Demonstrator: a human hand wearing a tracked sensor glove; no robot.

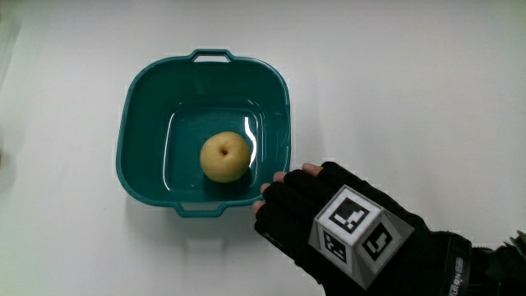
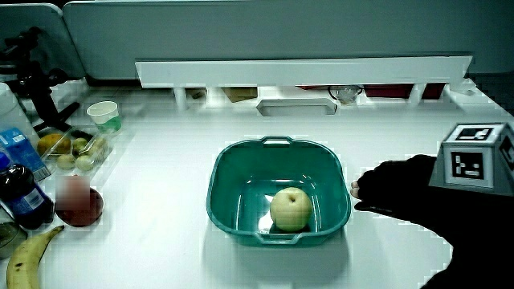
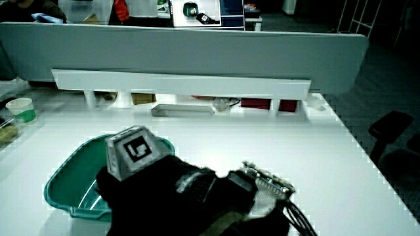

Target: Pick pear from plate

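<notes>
A yellow pear (image 1: 225, 156) (image 2: 290, 209) lies in the middle of a teal basin (image 1: 131, 107) (image 2: 221, 172). The gloved hand (image 1: 296, 201) (image 2: 393, 193) rests on the table beside the basin, its fingertips close to the rim's corner nearest the person. Its fingers are relaxed and hold nothing. The patterned cube (image 1: 357, 234) (image 2: 474, 156) sits on the hand's back. In a side view the hand (image 3: 151, 187) covers most of the basin (image 3: 56, 190), and the pear is hidden there.
At the table's edge in a side view lie a banana (image 2: 28, 257), a red fruit (image 2: 79, 205), a dark bottle (image 2: 20, 193), a clear box of fruit (image 2: 72, 148) and a paper cup (image 2: 104, 116). A low partition with a white shelf (image 2: 305, 72) closes the table.
</notes>
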